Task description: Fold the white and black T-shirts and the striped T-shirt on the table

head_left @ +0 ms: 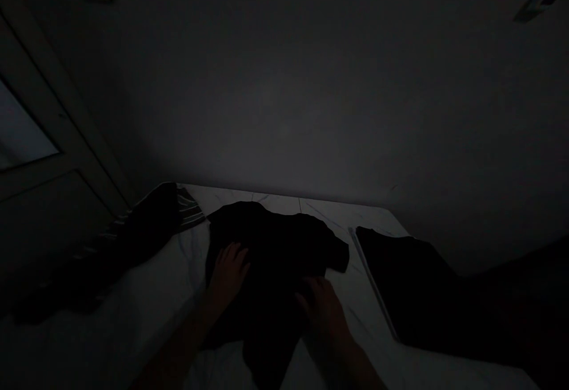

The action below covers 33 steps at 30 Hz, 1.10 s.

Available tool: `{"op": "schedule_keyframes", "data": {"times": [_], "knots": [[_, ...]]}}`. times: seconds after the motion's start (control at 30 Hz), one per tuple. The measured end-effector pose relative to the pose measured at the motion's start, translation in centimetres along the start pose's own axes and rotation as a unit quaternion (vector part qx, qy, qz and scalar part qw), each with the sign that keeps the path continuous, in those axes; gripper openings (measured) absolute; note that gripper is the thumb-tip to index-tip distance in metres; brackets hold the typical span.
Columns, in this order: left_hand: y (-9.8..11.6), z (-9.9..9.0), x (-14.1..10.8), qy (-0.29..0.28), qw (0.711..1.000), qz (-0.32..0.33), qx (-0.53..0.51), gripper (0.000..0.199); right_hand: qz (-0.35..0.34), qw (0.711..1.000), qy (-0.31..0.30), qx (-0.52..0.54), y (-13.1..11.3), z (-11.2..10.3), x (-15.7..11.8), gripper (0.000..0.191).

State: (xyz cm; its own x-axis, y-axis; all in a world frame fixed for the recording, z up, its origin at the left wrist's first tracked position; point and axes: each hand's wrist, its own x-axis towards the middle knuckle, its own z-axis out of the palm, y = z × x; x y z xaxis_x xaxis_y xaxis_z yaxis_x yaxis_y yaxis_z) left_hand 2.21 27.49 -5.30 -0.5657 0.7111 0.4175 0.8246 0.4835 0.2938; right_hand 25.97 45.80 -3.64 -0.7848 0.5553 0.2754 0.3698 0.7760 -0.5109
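Left hand (227, 274) and right hand (323, 310) lie open on a black T-shirt (271, 259) (poorly lit) atop a white marbled surface (351, 218).

A shirt (271, 271) is laid at the middle of the marble-patterned surface (320, 215). A bunched garment (142, 230) is placed along the left edge, and a cloth (409, 283) along the right edge.
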Motion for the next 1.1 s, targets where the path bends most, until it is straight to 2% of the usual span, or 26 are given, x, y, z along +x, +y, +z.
{"op": "schedule_keyframes", "data": {"times": [0.13, 0.2, 0.27, 0.3, 0.37, 0.43, 0.53, 0.6, 0.67, 0.77, 0.83, 0.9, 0.97, 1.1], "knots": [[0.9, -4.1, -5.4, -0.028, 0.996, 0.053, -0.060, 0.026, -0.069, 0.995, -0.066, 0.011, -3.4, 0.8, -5.5, 0.029], [0.4, -5.7, -8.6, -0.043, 0.994, 0.086, -0.059, 0.035, -0.120, 0.989, -0.089, -0.002, -4.4, 1.5, -7.7, 0.042], [-0.3, -6.4, -11.4, -0.052, 0.989, 0.129, -0.039, 0.048, -0.160, 0.983, -0.086, -0.015, -4.6, 2.2, -8.9, 0.050], [-0.6, -6.5, -12.4, -0.059, 0.987, 0.145, -0.029, 0.050, -0.169, 0.983, -0.075, -0.020, -4.5, 2.4, -9.1, 0.045], [-1.2, -6.4, -13.4, -0.076, 0.986, 0.148, -0.017, 0.034, -0.172, 0.984, -0.046, -0.022, -3.7, 2.3, -9.0, 0.034], [-1.5, -6.2, -13.0, -0.093, 0.988, 0.121, -0.020, 0.016, -0.162, 0.987, -0.015, -0.009, -2.4, 1.6, -8.5, 0.037], [-2.1, -6.3, -11.3, -0.079, 0.995, 0.041, -0.051, 0.031, -0.125, 0.991, 0.029, 0.027, -0.4, -0.2, -8.2, 0.047], [-2.3, -6.8, -10.3, -0.054, 0.995, -0.028, -0.079, 0.036, -0.102, 0.993, 0.047, 0.039, 0.4, -1.4, -8.3, 0.052], [-2.4, -7.5, -9.5, -0.051, 0.992, -0.068, -0.095, 0.040, -0.086, 0.994, 0.058, 0.035, 0.8, -2.3, -8.4, 0.053], [-1.9, -8.4, -8.8, -0.117, 0.991, -0.053, -0.042, 0.040, -0.067, 0.994, 0.081, 0.022, 1.0, -3.6, -8.3, 0.040], [-1.2, -8.8, -8.6, -0.182, 0.982, -0.028, 0.029, 0.060, -0.065, 0.993, 0.092, 0.020, 1.0, -4.3, -8.1, 0.027], [-0.7, -8.9, -8.5, -0.223, 0.971, -0.006, 0.084, 0.067, -0.073, 0.994, 0.080, 0.020, 1.2, -5.0, -8.0, 0.018], [-0.7, -8.9, -8.5, -0.216, 0.970, 0.022, 0.111, 0.065, -0.075, 0.995, 0.063, 0.018, 1.6, -5.6, -8.1, 0.015], [-2.2, -9.2, -9.1, -0.103, 0.984, 0.112, 0.095, 0.062, -0.070, 0.995, 0.075, 0.010, 3.3, -6.7, -9.1, 0.020]]}}
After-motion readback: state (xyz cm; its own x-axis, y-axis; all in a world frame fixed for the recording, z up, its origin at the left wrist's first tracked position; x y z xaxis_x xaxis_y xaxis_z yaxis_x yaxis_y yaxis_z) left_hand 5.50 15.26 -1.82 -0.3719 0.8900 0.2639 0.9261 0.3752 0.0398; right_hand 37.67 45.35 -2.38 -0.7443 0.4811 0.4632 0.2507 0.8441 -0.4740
